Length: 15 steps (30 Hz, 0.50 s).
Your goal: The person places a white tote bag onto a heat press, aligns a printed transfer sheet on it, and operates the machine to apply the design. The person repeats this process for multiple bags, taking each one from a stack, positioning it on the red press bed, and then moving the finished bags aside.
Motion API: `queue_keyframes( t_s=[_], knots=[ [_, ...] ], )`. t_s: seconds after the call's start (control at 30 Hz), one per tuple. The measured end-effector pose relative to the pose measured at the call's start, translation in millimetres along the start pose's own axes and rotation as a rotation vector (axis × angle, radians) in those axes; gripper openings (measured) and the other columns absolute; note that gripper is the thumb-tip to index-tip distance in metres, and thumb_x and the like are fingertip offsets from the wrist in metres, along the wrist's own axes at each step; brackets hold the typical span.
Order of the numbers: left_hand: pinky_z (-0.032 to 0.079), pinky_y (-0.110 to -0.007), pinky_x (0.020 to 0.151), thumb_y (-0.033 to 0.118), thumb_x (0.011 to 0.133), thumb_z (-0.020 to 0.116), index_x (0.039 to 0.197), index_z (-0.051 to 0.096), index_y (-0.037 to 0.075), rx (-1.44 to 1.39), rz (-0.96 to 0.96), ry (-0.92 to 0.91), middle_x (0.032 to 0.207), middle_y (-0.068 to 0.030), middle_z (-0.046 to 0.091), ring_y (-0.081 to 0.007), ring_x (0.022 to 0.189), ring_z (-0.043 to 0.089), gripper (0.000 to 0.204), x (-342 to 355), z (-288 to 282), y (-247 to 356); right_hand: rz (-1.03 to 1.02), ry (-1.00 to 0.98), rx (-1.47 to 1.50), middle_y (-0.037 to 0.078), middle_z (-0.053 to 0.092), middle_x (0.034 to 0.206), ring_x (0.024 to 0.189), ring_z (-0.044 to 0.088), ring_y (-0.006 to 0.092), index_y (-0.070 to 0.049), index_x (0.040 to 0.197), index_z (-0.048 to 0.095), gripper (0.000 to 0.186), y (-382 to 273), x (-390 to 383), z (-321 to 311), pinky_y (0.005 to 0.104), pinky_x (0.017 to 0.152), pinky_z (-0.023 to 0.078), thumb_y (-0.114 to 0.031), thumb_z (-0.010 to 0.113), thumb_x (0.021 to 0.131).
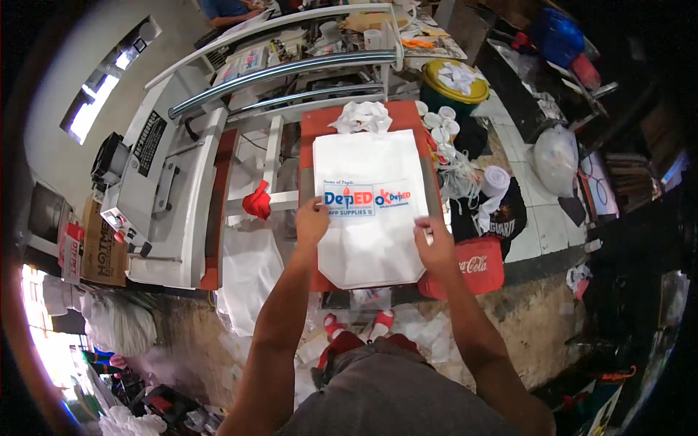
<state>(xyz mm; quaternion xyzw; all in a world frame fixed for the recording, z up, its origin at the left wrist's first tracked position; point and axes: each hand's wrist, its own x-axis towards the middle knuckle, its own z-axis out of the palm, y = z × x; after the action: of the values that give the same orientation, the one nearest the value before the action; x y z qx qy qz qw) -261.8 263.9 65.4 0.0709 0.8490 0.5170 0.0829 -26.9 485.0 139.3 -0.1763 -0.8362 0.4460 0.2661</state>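
A flat white bag with cut lower corners lies on the red press bed. Blue and red printing spreads across its middle, a faint rectangle around part of it. At the bag's left edge, beside the print, my left hand has its fingers closed on the margin. My right hand is at the opposite edge, fingers bent and a gap between them and the thumb. Crumpled white material rests on the bed beyond the bag's top.
Left stands a heat press machine with metal rails; a red cloth hangs on its frame. A red container is by my right hand. White rolls and a yellow-lidded bucket stand right. Scraps litter the floor.
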Motion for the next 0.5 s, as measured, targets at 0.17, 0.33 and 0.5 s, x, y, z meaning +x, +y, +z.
queue_keyframes(
  t_s=[0.17, 0.33, 0.5],
  knots=[
    [0.056, -0.039, 0.080, 0.016, 0.084, 0.068, 0.114, 0.069, 0.000, 0.095, 0.004, 0.007, 0.089, -0.0193, 0.074, -0.0310, 0.085, 0.073, 0.034, 4.0, -3.0, -0.4, -0.343, -0.039, -0.397, 0.014, 0.059, 0.123, 0.117, 0.054, 0.0332, -0.005, 0.112, 0.065, 0.028, 10.4, 59.5, 26.1, 0.0449, 0.103, 0.042, -0.017, 0.068, 0.087],
    [0.048, -0.044, 0.094, 0.017, 0.085, 0.068, 0.125, 0.062, 0.003, 0.389, 0.282, 0.083, 0.115, -0.0192, 0.066, -0.0344, 0.111, 0.062, 0.043, -16.4, -6.6, 29.0, -0.309, -0.176, -0.606, 0.017, 0.048, 0.142, 0.135, 0.041, 0.0397, -0.005, 0.128, 0.059, 0.043, 32.9, 63.1, 45.1, 0.0516, 0.112, 0.035, -0.025, 0.065, 0.091],
    [0.035, -0.051, 0.111, 0.018, 0.087, 0.064, 0.134, 0.056, 0.009, 0.576, 0.533, -0.006, 0.143, -0.0160, 0.049, -0.0386, 0.136, 0.041, 0.049, -43.9, -5.9, 45.7, -0.366, -0.187, -0.611, 0.019, 0.041, 0.151, 0.144, 0.031, 0.0412, -0.002, 0.134, 0.055, 0.048, 10.9, 83.1, 55.1, 0.0569, 0.118, 0.024, -0.028, 0.058, 0.095]
  ],
)
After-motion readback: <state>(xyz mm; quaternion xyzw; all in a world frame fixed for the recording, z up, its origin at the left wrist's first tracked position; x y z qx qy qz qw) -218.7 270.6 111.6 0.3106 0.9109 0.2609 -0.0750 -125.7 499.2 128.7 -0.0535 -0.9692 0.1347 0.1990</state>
